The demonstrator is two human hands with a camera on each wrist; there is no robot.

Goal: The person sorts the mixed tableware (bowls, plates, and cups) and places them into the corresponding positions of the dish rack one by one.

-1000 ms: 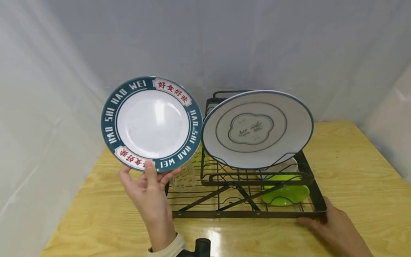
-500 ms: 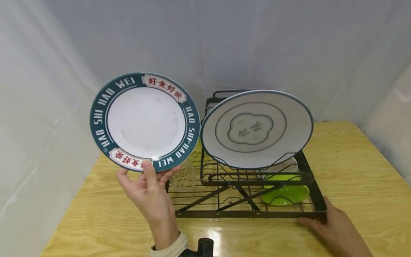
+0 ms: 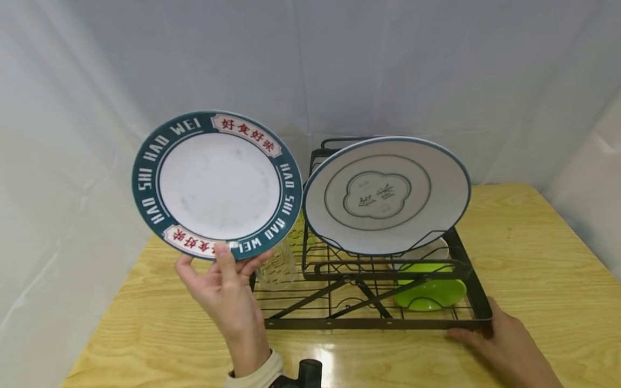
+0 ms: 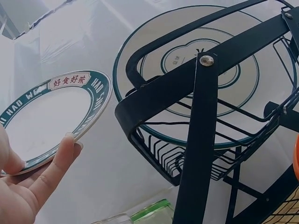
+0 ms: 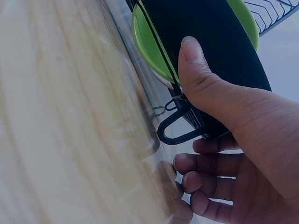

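Note:
My left hand [image 3: 233, 302] pinches the lower rim of a plate [image 3: 218, 183] between thumb and fingers. The plate is white with a teal lettered rim and is held up, face toward the head camera, left of the black dish rack [image 3: 359, 323]. A larger white plate [image 3: 436, 178] with a thin blue edge leans on the rack's upper tier, its edge beside the held plate. At the rack's right front corner, my right hand [image 3: 509, 345] holds the frame. The right wrist view shows its thumb [image 5: 194, 51] on the black side panel and the fingers curled below.
In the rack's lower tier lie a green bowl [image 3: 432, 295] and a white bowl [image 3: 429, 249]. A clear glass [image 3: 277, 272] stands at its left, with a yellow-green glass [image 3: 297, 237] behind. The wooden table [image 3: 514, 237] meets pale sheeting at the back and sides.
The teal-rimmed plate has moved a little left and its face has tilted slightly, with most of the motion in the first half second. My right hand and the rack stay in place.

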